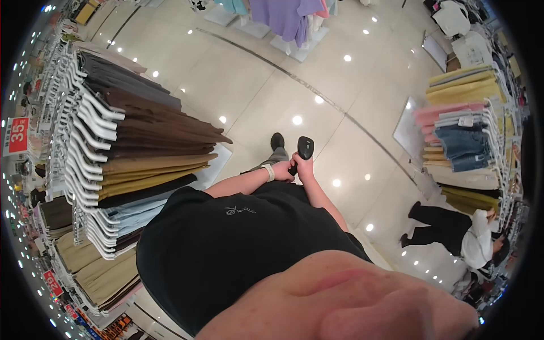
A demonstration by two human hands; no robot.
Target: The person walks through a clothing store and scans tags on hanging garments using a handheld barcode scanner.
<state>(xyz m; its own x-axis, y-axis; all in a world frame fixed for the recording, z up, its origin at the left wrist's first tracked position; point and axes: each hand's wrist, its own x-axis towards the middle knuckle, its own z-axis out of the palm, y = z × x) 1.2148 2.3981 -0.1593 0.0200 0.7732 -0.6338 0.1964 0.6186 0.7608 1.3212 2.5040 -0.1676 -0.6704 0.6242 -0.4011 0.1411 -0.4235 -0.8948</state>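
A black handheld barcode scanner [305, 148] is held in front of my body, its rounded head pointing away from me. My right hand [305, 165] is closed around its grip. My left hand [281, 171], with a pale band [268, 172] on the wrist, meets the right one and has its fingers curled at the lower end of the handle. Parts of the fingers on both hands are hidden.
Brown and mustard trousers [164, 122] hang on white hangers [93, 147] close on my left. Clothing racks [462, 119] line the right, where a person in a white top [477, 241] stands. Purple garments [283, 17] hang ahead, beyond the shiny tiled floor [255, 102].
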